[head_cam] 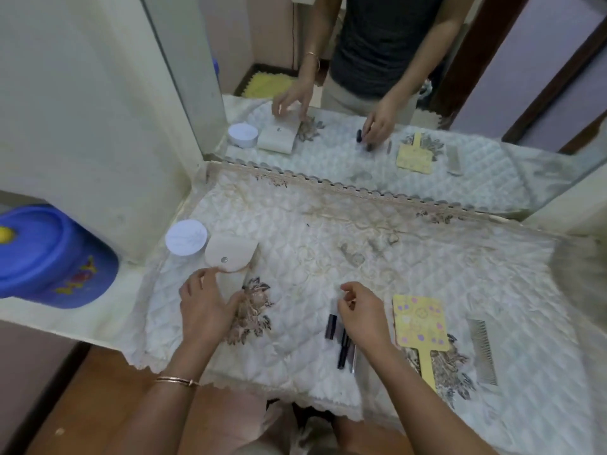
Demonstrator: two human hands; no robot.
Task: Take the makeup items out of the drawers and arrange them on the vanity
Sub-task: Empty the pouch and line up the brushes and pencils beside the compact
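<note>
Left hand [207,307] is wrapped round the near end of the beige snap-fastened pouch [231,254] at nine o'clock on the cloth-covered vanity [328,224]. If shoved, the round white jar [186,237] just beside it at ten o'clock could be toppled. Whether anything is pinched by the curled right hand [361,315] cannot be told.

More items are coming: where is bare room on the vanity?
Bare cloth along the back, between pouch and right edge, and right of the comb. Crowded at the front right: tubes, hand mirror, comb side by side.
</note>
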